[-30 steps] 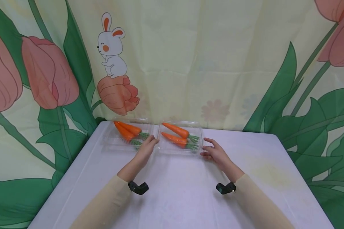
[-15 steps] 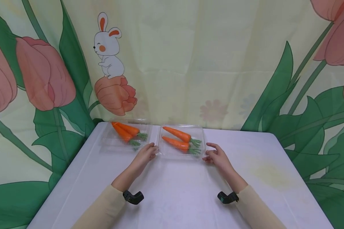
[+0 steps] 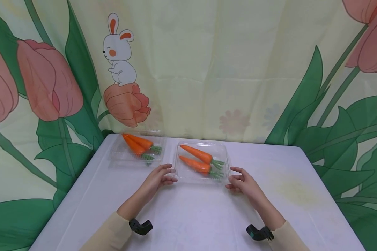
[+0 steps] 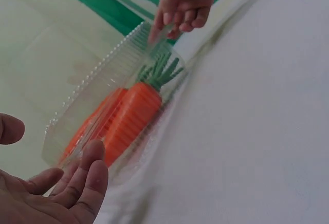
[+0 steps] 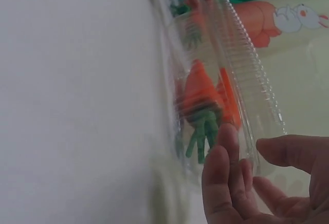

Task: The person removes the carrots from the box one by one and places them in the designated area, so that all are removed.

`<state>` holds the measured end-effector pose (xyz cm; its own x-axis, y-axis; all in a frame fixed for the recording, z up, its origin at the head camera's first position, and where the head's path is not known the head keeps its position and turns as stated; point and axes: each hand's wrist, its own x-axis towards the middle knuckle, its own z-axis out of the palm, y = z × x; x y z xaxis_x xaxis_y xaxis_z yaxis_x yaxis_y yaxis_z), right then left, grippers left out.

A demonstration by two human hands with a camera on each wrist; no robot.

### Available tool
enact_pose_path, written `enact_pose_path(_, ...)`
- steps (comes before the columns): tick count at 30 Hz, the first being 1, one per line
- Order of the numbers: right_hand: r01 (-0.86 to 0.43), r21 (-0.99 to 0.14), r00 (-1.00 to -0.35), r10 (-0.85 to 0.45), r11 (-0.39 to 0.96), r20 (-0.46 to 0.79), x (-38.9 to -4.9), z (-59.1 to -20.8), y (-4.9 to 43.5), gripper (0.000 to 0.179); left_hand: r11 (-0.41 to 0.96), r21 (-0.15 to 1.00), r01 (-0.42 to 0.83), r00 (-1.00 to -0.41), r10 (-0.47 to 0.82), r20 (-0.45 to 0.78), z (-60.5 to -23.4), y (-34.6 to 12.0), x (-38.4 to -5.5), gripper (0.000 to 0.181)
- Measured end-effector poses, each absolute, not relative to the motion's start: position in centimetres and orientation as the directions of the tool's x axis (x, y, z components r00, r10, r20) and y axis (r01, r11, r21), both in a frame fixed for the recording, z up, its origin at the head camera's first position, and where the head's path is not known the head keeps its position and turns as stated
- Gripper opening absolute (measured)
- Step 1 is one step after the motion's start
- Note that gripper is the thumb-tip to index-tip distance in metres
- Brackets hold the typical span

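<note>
Between bare left hand and bare right hand, a clear rectangular plastic container

The container lies on the white table; inside are two tapered orange carrots with green tops. The left hand is wide, its thumb well apart from the fingers. The right hand shows a narrower gap. Whether the fingertips press the plastic, I cannot tell. Near the left hand lies a second clear plastic container, also with carrots.

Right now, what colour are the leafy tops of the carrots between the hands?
Green; the carrot tops show best in the left wrist view.
</note>
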<state>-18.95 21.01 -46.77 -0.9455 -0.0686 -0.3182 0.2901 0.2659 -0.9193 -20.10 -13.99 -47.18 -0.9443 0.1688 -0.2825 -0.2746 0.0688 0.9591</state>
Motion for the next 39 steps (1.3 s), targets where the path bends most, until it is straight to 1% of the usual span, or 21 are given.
enact_pose_path(6, 0.297, -0.937, -0.941, -0.110, 0.187, -0.320, -17.2, -46.9, 20.9, 0.065, 0.083, 0.954, -0.288, -0.938, 0.175, -0.299, -47.3, -14.3, -19.2, 0.048)
enact_pose_path(14, 0.283, -0.943, -0.949, -0.094, 0.175, -0.302, -15.3, -47.4, 21.3, 0.057, 0.184, 0.955, -0.232, -0.923, 0.268, -0.275, -48.1, -14.6, -17.6, 0.052)
enact_pose_path(18, 0.292, -0.943, -0.945, -0.104, 0.161, -0.310, -14.4, -47.6, 21.6, 0.059, 0.176, 0.965, -0.197, -0.920, 0.306, -0.243, -48.8, -14.8, -16.8, 0.056)
enact_pose_path(23, 0.310, -0.942, -0.942, -0.091, 0.128, -0.322, -13.5, -48.0, 21.9, 0.058, 0.117, 0.985, -0.128, -0.926, 0.342, -0.161, -50.0, -15.1, -15.7, 0.059)
enact_pose_path(28, 0.292, -0.953, -0.955, -0.033, 0.082, -0.296, -13.0, -48.6, 21.7, 0.054, 0.037, 0.990, -0.135, -0.934, 0.329, -0.140, -51.0, -14.8, -15.1, 0.065)
enact_pose_path(32, 0.262, -0.963, -0.965, 0.024, 0.062, -0.261, -12.8, -48.9, 21.3, 0.052, 0.024, 0.989, -0.147, -0.948, 0.281, -0.148, -50.9, -14.1, -15.0, 0.072)
enact_pose_path(39, 0.245, -0.969, -0.966, 0.094, 0.038, -0.240, -12.7, -49.0, 20.7, 0.047, 0.014, 0.985, -0.170, -0.959, 0.228, -0.169, -50.9, -13.3, -15.3, 0.072)
